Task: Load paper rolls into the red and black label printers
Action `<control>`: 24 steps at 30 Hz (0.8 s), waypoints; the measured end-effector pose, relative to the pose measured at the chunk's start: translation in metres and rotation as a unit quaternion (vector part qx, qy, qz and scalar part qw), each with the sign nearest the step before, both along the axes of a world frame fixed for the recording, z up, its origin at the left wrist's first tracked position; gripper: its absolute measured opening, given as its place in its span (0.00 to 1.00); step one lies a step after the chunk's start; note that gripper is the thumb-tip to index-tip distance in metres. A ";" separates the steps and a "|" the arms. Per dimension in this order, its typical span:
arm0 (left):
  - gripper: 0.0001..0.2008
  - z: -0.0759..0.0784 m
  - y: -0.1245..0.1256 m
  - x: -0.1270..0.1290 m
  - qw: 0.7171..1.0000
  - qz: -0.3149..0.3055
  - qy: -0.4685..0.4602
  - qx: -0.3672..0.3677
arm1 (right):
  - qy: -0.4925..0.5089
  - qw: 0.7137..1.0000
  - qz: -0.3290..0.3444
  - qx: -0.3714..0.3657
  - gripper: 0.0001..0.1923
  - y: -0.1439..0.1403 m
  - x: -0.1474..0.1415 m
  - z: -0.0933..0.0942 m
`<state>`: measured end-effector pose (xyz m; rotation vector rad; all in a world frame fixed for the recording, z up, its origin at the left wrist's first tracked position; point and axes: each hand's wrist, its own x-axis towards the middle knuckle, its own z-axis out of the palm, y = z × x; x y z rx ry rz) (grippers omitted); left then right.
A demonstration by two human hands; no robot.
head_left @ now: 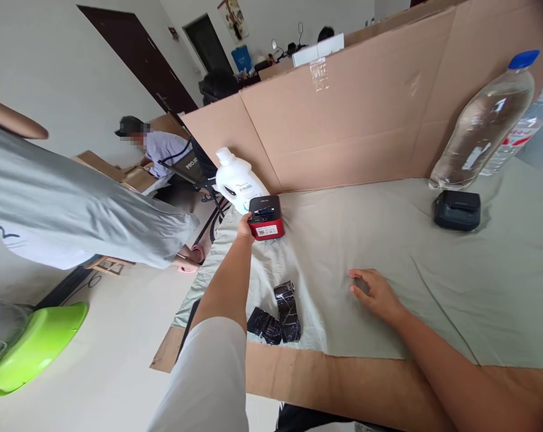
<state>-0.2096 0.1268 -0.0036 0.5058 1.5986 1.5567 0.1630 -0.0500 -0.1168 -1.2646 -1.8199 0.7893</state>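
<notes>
My left hand reaches far forward and grips the left side of a red and black box-shaped device, its fingers partly hidden behind it. The device has a white label on its front and a small dark item lying on top. Right behind it stands a white jug with a handle and cap. Over the cloth, my right hand is open, thumb and fingers apart, holding nothing. Between my forearms, nearer my left, lie black shiny wrapped strips.
A cardboard partition borders the cloth-covered table. At right are a dark compact device, a large bottle of liquid and another bottle. A person in grey stands at left; another sits beyond. A green basin is on the floor.
</notes>
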 end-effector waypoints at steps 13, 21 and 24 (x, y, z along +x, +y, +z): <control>0.14 0.008 -0.009 0.025 0.940 0.112 0.323 0.007 | -0.038 0.999 0.003 0.022 0.13 0.002 -0.004 0.002; 0.10 -0.080 -0.121 0.209 0.931 -0.200 0.245 0.180 | -0.066 0.997 0.024 0.014 0.11 0.001 -0.001 0.014; 0.09 -0.100 -0.146 0.222 0.937 -0.191 0.240 0.166 | -0.061 0.997 0.034 0.009 0.11 -0.003 0.000 0.016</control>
